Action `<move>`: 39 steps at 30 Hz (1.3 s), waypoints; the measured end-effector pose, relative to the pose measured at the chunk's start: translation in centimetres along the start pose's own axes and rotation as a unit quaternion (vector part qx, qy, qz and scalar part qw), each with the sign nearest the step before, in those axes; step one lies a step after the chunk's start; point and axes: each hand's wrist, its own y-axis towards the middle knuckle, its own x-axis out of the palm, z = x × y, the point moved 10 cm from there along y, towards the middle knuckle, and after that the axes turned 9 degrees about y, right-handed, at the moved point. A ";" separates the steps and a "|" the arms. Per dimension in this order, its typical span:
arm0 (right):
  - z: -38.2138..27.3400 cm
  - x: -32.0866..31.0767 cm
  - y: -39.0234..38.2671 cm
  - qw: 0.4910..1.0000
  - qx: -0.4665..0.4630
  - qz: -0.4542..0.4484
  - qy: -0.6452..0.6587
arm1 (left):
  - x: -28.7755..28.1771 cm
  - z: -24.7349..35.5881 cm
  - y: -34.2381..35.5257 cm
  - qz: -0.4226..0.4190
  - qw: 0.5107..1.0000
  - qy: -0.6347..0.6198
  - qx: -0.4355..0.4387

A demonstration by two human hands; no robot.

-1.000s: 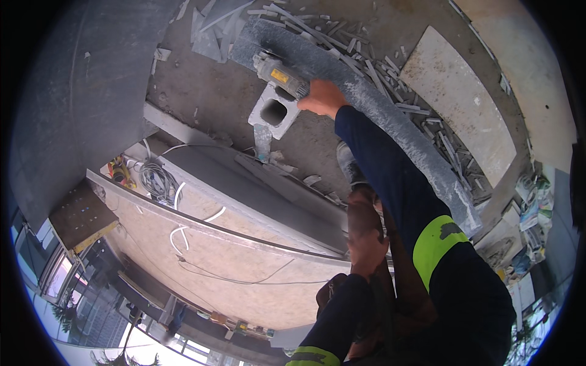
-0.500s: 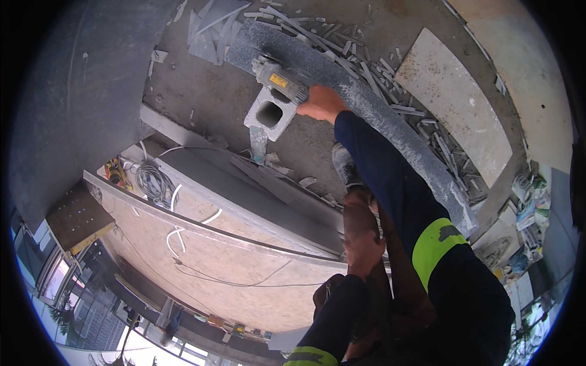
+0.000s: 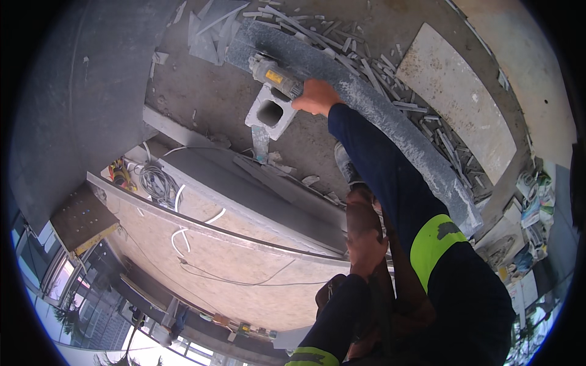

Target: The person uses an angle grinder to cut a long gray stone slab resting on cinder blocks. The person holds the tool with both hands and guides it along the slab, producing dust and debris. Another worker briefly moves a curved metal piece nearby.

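An angle grinder [image 3: 274, 77] with a grey body and a yellow label is held by its rear end in my right hand [image 3: 318, 97], fingers closed round it. Its head reaches over the far left part of a long, dusty grey stone slab [image 3: 378, 116]; whether the disc touches the stone I cannot tell. Just below the grinder stands a hollow concrete block [image 3: 269, 113]. My left hand [image 3: 367, 251] rests on my bent leg [image 3: 361, 213], fingers laid over it and holding no tool.
Several thin offcut strips [image 3: 369, 76] lie along the slab's far side, beside a pale flat board [image 3: 455, 100]. Left of me are leaning grey panels [image 3: 244, 195], a coiled cable [image 3: 157, 184] and a wide beige board [image 3: 244, 256]. Crumpled bags [image 3: 537, 213] lie at right.
My right hand and the grinder have shifted slightly to the left along the slab. My left hand stays on my leg, and the view has tilted a little.
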 end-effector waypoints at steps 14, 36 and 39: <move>0.5 -0.5 -2.0 0.999 -0.022 0.037 -0.028 | 0.7 -0.3 0.4 -0.001 1.000 -0.004 0.007; 0.8 -0.5 -1.4 0.997 -0.043 0.052 -0.026 | 0.8 -0.8 0.3 0.035 0.999 -0.012 0.018; 1.1 -0.7 -2.1 0.997 -0.037 0.049 -0.038 | 0.4 -0.5 0.2 0.018 0.999 0.036 0.016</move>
